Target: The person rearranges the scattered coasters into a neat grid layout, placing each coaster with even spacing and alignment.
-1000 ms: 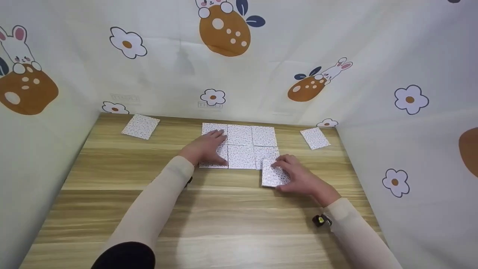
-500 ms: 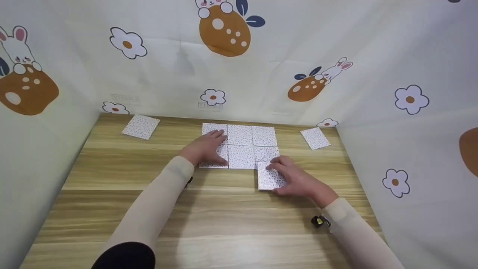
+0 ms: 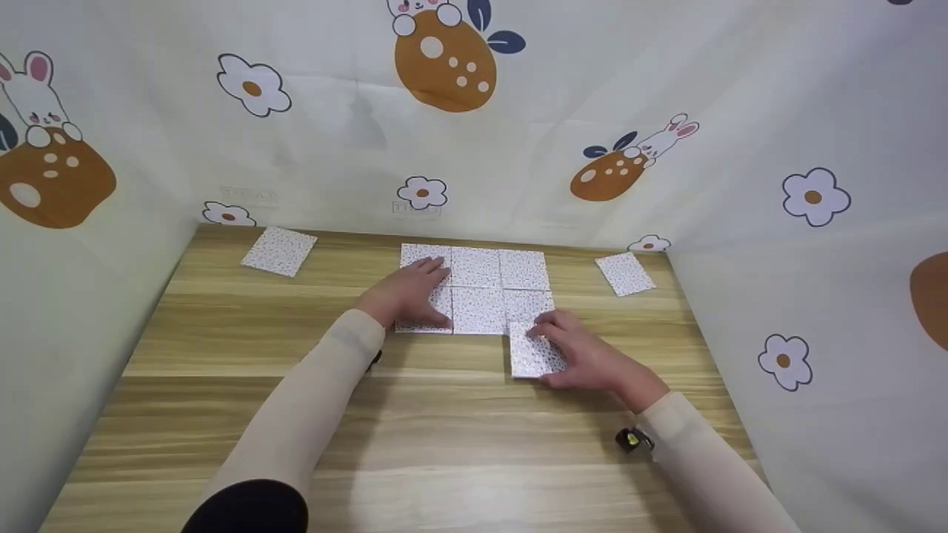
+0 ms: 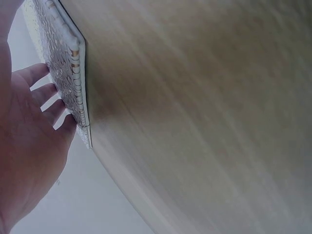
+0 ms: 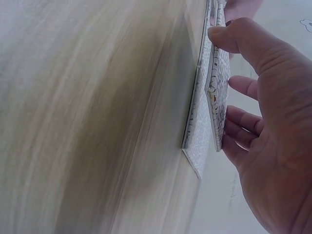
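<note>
White speckled square tiles lie edge to edge in two rows of three, the block's middle front tile (image 3: 478, 311) between my hands. My left hand (image 3: 407, 292) rests with spread, mostly straight fingers across the two left tiles, partly hiding them. In the left wrist view its fingertips touch the speckled face of a tile (image 4: 61, 73). My right hand (image 3: 589, 359) pinches another speckled tile (image 3: 527, 359) between thumb and fingers. That tile overlaps the near part of the front right tile (image 3: 529, 302). The right wrist view has the held tile (image 5: 220, 92) lifted above the tile block (image 5: 195, 136).
One loose tile (image 3: 280, 252) lies turned at the table's back left corner, another loose tile (image 3: 626, 274) at the back right. A printed curtain (image 3: 326, 148) walls the wooden table (image 3: 444, 444) on the back and both sides.
My right hand has drawn the held tile slightly left and toward me, uncovering more of the front right tile, then slowed almost to a stop. The left hand has stayed put.
</note>
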`<act>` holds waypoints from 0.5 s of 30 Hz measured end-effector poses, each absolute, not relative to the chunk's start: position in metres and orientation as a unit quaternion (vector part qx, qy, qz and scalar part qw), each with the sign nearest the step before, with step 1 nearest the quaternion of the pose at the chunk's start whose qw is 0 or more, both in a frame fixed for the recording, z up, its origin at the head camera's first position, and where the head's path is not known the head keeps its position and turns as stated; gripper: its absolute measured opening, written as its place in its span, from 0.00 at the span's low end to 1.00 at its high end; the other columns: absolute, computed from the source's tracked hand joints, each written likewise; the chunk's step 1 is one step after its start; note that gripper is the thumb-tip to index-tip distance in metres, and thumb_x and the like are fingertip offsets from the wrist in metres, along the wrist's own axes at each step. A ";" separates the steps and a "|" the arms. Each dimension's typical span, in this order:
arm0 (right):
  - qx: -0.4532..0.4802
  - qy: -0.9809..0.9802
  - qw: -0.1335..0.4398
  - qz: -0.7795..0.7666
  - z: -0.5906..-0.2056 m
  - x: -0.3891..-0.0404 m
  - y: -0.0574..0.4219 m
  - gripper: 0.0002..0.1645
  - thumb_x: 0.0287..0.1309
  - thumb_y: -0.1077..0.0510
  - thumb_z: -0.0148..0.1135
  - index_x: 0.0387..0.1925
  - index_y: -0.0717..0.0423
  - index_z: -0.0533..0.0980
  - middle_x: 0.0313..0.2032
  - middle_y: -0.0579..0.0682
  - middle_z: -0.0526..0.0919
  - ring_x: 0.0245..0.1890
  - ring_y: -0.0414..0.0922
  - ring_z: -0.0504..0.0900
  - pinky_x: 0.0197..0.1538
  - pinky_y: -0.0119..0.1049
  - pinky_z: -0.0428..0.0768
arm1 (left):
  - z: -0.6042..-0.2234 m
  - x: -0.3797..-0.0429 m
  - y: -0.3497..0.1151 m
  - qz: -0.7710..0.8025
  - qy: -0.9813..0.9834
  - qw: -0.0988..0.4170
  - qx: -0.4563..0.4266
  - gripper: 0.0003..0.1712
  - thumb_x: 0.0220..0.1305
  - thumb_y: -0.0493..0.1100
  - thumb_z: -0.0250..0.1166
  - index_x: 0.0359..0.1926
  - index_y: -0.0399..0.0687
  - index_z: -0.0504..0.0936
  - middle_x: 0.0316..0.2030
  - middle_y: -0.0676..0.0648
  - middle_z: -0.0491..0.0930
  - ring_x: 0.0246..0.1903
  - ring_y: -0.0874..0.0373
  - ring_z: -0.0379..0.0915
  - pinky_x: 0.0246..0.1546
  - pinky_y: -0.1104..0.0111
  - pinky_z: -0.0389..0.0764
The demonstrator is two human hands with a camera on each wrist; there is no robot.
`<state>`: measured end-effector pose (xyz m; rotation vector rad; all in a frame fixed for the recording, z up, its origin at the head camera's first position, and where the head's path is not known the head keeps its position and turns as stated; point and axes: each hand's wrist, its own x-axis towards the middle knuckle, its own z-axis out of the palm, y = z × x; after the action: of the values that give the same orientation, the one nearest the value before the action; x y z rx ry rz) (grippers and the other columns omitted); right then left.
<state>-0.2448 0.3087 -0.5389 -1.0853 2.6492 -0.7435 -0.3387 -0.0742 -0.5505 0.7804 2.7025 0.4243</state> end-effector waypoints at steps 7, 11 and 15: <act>-0.368 0.896 0.095 -0.229 -0.547 -0.242 0.310 0.44 0.50 0.53 0.88 0.68 0.54 0.78 0.73 0.60 0.70 0.74 0.58 0.69 0.78 0.56 0.72 | -0.552 -0.338 -0.074 0.151 0.940 0.147 0.270 0.68 0.62 0.74 0.76 0.89 0.46 0.56 0.89 0.41 0.47 0.88 0.41 0.40 0.87 0.50 0.49; -0.369 0.899 0.100 -0.215 -0.550 -0.240 0.311 0.44 0.51 0.52 0.87 0.68 0.53 0.78 0.74 0.59 0.70 0.75 0.57 0.69 0.78 0.55 0.72 | -0.552 -0.338 -0.074 0.153 0.940 0.149 0.268 0.68 0.62 0.74 0.76 0.89 0.46 0.56 0.89 0.42 0.47 0.88 0.42 0.40 0.87 0.50 0.49; -0.370 0.899 0.103 -0.211 -0.551 -0.239 0.312 0.44 0.52 0.51 0.87 0.69 0.51 0.78 0.74 0.58 0.70 0.75 0.55 0.69 0.78 0.53 0.73 | -0.551 -0.339 -0.074 0.150 0.940 0.152 0.267 0.68 0.62 0.74 0.76 0.89 0.46 0.56 0.89 0.42 0.47 0.88 0.41 0.40 0.87 0.50 0.49</act>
<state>-0.2385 0.3118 -0.5515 -1.0932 2.6526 -0.6215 -0.3385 -0.0737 -0.5510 0.7654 2.6979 0.4315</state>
